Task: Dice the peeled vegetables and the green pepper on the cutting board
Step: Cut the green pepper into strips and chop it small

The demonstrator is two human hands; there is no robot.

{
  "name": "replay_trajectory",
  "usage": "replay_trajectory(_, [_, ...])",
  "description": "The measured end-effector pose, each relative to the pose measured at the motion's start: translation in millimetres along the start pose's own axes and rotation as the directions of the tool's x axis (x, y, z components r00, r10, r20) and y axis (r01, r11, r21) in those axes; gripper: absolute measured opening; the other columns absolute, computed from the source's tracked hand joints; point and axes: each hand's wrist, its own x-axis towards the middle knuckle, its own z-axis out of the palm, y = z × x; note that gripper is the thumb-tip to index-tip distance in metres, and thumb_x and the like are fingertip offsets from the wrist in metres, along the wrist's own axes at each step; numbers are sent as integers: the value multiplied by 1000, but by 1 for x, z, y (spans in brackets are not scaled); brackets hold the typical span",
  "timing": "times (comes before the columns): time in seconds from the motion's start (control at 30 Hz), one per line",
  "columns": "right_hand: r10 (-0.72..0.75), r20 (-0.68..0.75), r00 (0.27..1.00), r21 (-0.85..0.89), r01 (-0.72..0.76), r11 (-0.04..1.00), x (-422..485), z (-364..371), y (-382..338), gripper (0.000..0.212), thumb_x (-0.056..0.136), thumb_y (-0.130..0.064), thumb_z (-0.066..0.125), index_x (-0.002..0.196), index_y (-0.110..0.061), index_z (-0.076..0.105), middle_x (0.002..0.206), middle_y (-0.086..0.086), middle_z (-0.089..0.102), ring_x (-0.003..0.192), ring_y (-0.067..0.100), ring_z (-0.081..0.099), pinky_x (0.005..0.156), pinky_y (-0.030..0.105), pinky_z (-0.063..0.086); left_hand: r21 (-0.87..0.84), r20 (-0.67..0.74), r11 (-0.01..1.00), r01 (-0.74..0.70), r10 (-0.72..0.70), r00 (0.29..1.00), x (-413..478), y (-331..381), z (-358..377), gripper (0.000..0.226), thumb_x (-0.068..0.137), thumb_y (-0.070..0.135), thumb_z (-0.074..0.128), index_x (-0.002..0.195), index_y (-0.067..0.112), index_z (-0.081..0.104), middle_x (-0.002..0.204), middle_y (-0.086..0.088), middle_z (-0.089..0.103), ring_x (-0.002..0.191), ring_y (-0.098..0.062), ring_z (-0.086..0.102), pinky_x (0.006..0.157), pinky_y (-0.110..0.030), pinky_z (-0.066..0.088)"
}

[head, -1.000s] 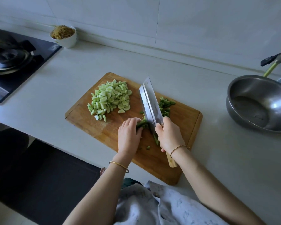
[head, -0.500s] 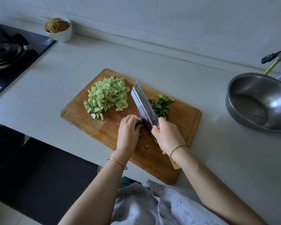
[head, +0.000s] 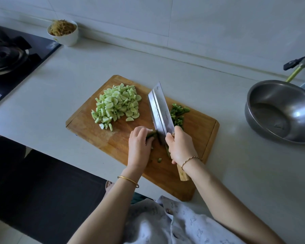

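At frame centre, your left hand [head: 139, 148], fingers curled, pins the green pepper [head: 151, 134] to the cutting board [head: 113, 140]; its end pokes past them, beside the cleaver [head: 159, 111] your right hand [head: 180, 147] grips.

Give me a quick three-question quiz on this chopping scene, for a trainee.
1. True or false: the right hand grips the cleaver.
2. The pale diced pile lies: A, left of the cleaver; B, right of it; C, off the board.
3. Fill in: the left hand pins the green pepper on the ____.
Key: 1 true; 2 A; 3 cutting board.
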Motion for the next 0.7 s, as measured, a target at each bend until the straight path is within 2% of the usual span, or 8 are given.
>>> replay_trajectory(0.1, [-54, -18, 998, 3, 54, 999, -4, -6, 0, 21, 102, -26, 39, 90, -10, 45, 76, 4, 53, 54, 16, 52, 41, 28, 51, -6, 15, 1000, 18, -18, 1000, 3, 1, 0, 14, 83, 1, 66, 96, 5, 63, 108, -8, 56, 103, -25, 50, 89, -29, 39])
replay_trajectory(0.2, [-94, -9, 996, -51, 93, 994, -7, -7, 0, 20, 102, -26, 39, 90, -11, 45, 76, 5, 55, 54, 16, 50, 49, 36, 56, 11, 26, 1000, 1, -1, 1000, 2, 1, -1, 15, 85, 1, 64, 99, 5, 62, 107, -8, 57, 103, -24, 49, 88, -24, 34])
replay_trajectory(0.3, [-108, 9, 994, -115, 108, 987, -9, -4, 1, 20, 102, -27, 40, 91, -12, 46, 76, 4, 56, 56, 17, 52, 60, 42, 59, -1, 18, 1000, 14, -14, 1000, 2, 3, -1, 13, 85, -1, 63, 97, 5, 61, 104, -8, 57, 100, -23, 49, 86, -27, 39])
replay_trajectory(0.47, [-97, 44, 994, -185, 104, 977, -8, -5, 0, 16, 102, -27, 37, 94, -15, 42, 78, 1, 56, 60, 18, 57, 62, 42, 59, -39, 12, 999, 33, -33, 999, 4, 5, -3, 10, 84, -2, 64, 91, 3, 60, 97, -6, 55, 94, -25, 53, 83, -35, 48])
replay_trajectory(0.53, [-93, 56, 994, -201, 102, 974, -7, -5, -1, 14, 103, -27, 37, 99, -15, 43, 79, 0, 56, 62, 17, 58, 63, 39, 59, -47, 8, 999, 25, -25, 1000, 5, 4, -3, 9, 83, -2, 65, 88, 3, 60, 95, -6, 55, 91, -25, 54, 81, -39, 50])
replay_trajectory(0.7, [-42, 88, 995, -174, 57, 983, -7, 2, -6, 29, 103, -26, 36, 124, -8, 46, 95, 2, 56, 80, 23, 66, 71, 42, 60, -51, 2, 999, -1, 1, 1000, 4, 2, -2, 10, 81, -3, 66, 87, 3, 60, 94, -5, 56, 88, -23, 55, 80, -40, 51])
